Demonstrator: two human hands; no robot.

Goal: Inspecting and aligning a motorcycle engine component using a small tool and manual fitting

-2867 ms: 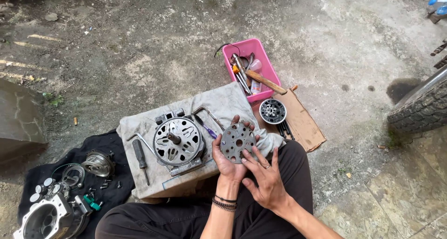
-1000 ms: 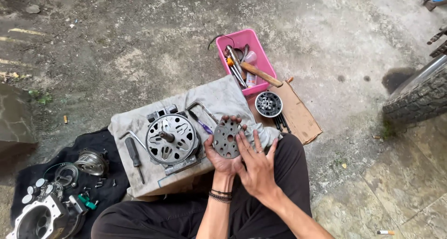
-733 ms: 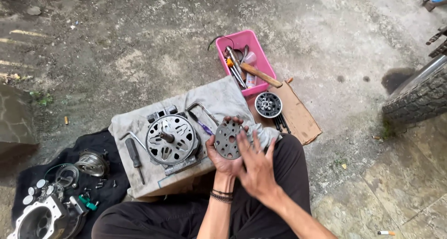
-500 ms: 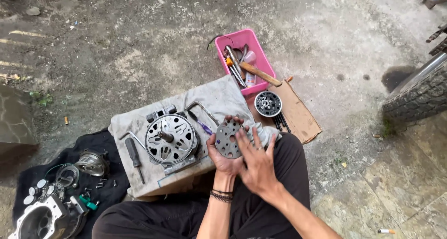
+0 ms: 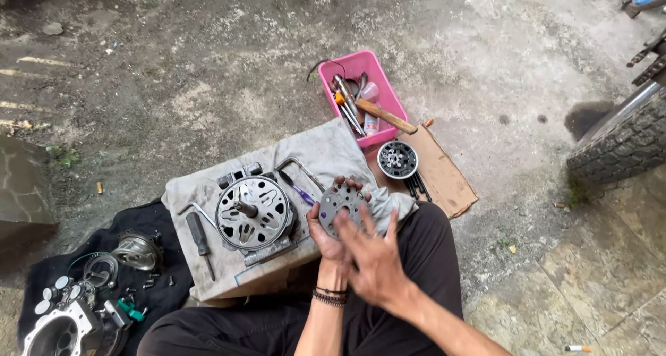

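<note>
My left hand (image 5: 326, 236) grips a round grey metal disc (image 5: 338, 209) with several holes, held up over my lap. My right hand (image 5: 374, 257) hovers in front of the disc with fingers spread, its fingertips near the disc's lower edge; it looks slightly blurred. Just to the left, a round slotted metal motor part (image 5: 253, 214) with a centre shaft rests on a cloth-covered block (image 5: 326, 151).
A pink tray (image 5: 361, 68) of tools with a wooden-handled hammer (image 5: 386, 116) lies beyond. A small round part (image 5: 397, 159) sits on cardboard (image 5: 444, 175). A screwdriver (image 5: 200, 235) lies on the cloth. Engine parts on a black cloth (image 5: 83, 293) at left, a tyre (image 5: 621, 144) at right.
My right hand has slid down off the disc's face toward my lap, leaving more of the disc visible. The left hand keeps holding the disc in about the same place.
</note>
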